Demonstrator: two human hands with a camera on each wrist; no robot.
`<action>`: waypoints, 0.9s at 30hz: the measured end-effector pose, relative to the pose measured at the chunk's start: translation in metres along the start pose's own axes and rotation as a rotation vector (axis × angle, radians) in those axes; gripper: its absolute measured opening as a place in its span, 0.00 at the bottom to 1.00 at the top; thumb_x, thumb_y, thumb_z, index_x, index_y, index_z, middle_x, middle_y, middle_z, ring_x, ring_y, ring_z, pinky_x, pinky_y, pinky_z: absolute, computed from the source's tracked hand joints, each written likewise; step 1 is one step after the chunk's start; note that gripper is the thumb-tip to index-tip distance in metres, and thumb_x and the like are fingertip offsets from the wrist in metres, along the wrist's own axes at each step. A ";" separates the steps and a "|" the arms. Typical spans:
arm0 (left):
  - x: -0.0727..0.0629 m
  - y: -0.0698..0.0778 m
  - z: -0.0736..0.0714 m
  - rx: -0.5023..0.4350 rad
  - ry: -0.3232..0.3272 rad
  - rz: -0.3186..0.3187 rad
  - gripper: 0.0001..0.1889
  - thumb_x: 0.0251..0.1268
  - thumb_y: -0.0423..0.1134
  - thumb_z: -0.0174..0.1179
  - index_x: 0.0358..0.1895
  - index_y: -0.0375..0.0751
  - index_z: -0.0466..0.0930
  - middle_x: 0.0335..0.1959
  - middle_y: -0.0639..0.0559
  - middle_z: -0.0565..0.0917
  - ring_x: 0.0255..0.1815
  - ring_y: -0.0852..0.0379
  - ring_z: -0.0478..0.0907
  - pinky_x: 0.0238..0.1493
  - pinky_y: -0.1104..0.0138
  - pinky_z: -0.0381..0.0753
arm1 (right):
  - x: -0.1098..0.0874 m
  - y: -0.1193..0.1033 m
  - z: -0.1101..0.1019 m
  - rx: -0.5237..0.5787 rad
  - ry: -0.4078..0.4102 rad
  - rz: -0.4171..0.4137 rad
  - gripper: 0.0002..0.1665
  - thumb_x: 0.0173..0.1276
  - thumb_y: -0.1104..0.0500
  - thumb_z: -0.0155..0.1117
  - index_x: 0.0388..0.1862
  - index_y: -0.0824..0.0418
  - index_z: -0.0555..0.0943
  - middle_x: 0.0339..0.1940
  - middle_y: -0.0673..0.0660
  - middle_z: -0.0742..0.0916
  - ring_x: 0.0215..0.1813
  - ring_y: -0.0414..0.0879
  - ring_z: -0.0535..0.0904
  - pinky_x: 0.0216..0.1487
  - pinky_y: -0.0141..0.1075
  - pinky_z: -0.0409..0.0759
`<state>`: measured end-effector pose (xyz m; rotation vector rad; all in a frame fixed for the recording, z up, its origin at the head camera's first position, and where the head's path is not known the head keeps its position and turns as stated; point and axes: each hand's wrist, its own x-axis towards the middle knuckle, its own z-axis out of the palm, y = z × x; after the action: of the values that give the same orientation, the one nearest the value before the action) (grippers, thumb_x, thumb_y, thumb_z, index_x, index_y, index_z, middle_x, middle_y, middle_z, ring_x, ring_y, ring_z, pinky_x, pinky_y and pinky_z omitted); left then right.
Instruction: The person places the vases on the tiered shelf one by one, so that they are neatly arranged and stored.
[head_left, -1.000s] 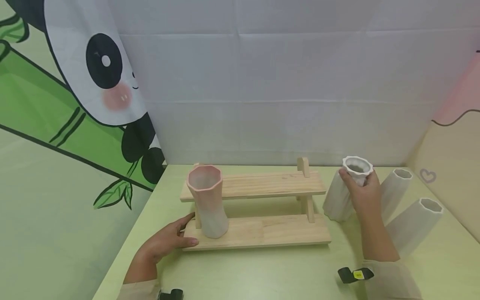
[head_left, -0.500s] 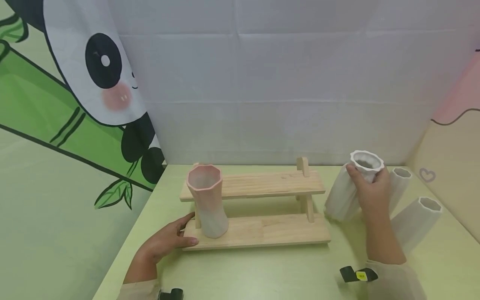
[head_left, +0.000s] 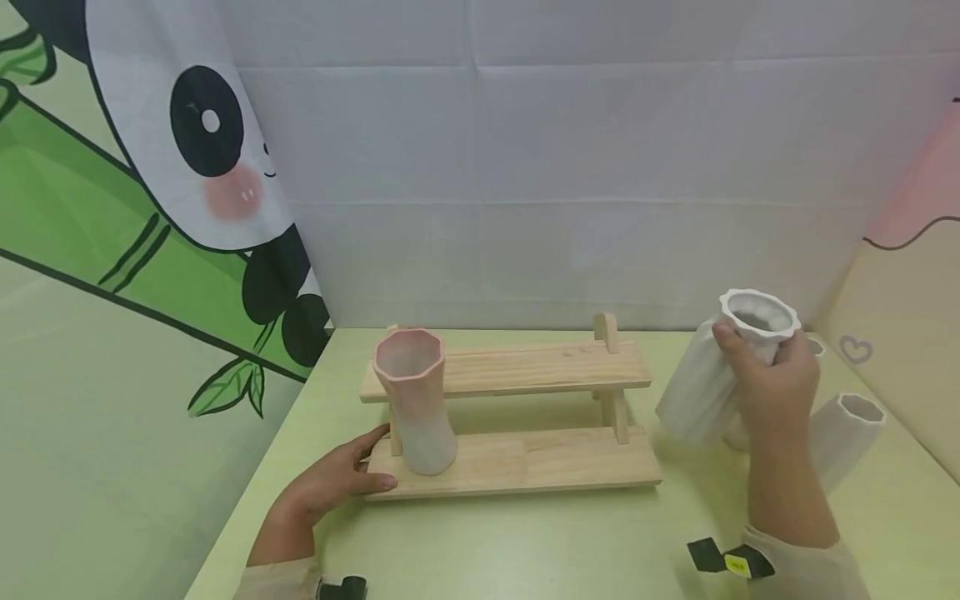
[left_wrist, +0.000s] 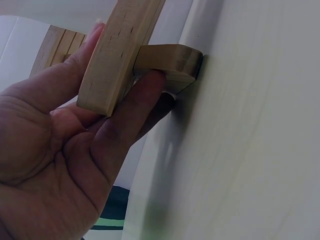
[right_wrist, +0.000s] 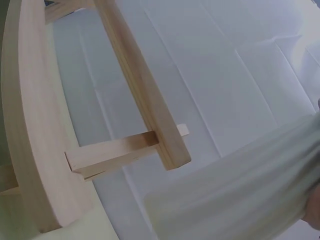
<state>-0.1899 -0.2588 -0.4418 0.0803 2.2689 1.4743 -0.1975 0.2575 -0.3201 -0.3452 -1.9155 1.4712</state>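
My right hand [head_left: 780, 383] grips a white ribbed vase [head_left: 693, 387] just below its scalloped rim, thumb on the left side. The vase leans, its mouth toward the upper right, to the right of a two-tier wooden shelf [head_left: 555, 467]. In the right wrist view the ribbed wall of this vase [right_wrist: 235, 185] fills the lower right. My left hand [head_left: 337, 475] holds the left end of the lower board; the left wrist view has the thumb and fingers [left_wrist: 132, 107] on opposite sides of it. A pink-to-white vase [head_left: 420, 400] stands on that board near the left hand.
On the table's right side, another white vase [head_left: 847, 433] stands partly behind the right forearm. A further white vase [head_left: 817, 347] is mostly hidden by the right hand. White cloth [head_left: 540, 200] hangs behind the table [head_left: 510, 550], with a panda print at left.
My right hand has raised the white vase slightly and moved it right, across the vase behind it. The left hand, shelf and pink vase have stayed in place.
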 end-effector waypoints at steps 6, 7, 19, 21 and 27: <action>0.001 -0.001 0.002 -0.010 0.006 0.004 0.53 0.52 0.45 0.74 0.79 0.48 0.49 0.76 0.35 0.58 0.69 0.39 0.69 0.69 0.40 0.62 | -0.008 -0.012 -0.003 0.123 0.017 -0.066 0.26 0.56 0.58 0.76 0.55 0.53 0.81 0.41 0.43 0.85 0.44 0.37 0.78 0.44 0.23 0.73; 0.002 -0.002 0.002 -0.010 0.009 0.002 0.53 0.52 0.45 0.74 0.79 0.48 0.50 0.76 0.35 0.58 0.69 0.39 0.69 0.69 0.40 0.62 | -0.009 -0.013 -0.004 0.160 0.021 -0.085 0.26 0.55 0.59 0.76 0.55 0.54 0.82 0.41 0.45 0.86 0.43 0.38 0.79 0.44 0.23 0.74; 0.001 -0.006 -0.002 0.010 -0.003 0.011 0.53 0.52 0.45 0.74 0.79 0.48 0.48 0.76 0.33 0.58 0.68 0.39 0.70 0.68 0.40 0.63 | -0.039 -0.032 0.005 0.568 -0.078 -0.158 0.24 0.54 0.71 0.71 0.53 0.67 0.82 0.39 0.56 0.89 0.39 0.43 0.83 0.42 0.28 0.78; 0.000 -0.007 -0.003 0.018 -0.005 0.010 0.53 0.52 0.45 0.74 0.79 0.48 0.48 0.76 0.34 0.58 0.68 0.39 0.70 0.68 0.40 0.63 | -0.044 -0.031 0.010 0.657 -0.128 -0.209 0.24 0.54 0.73 0.69 0.53 0.72 0.80 0.39 0.59 0.89 0.39 0.46 0.84 0.43 0.29 0.80; 0.000 -0.009 -0.007 0.037 0.002 0.007 0.54 0.51 0.47 0.74 0.79 0.49 0.49 0.76 0.35 0.59 0.69 0.38 0.70 0.68 0.40 0.63 | -0.057 -0.027 0.027 0.826 -0.232 -0.305 0.26 0.53 0.79 0.65 0.54 0.80 0.76 0.39 0.64 0.88 0.41 0.51 0.86 0.43 0.33 0.82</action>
<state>-0.1906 -0.2686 -0.4478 0.0978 2.3002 1.4375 -0.1691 0.1951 -0.3184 0.4885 -1.2725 1.9748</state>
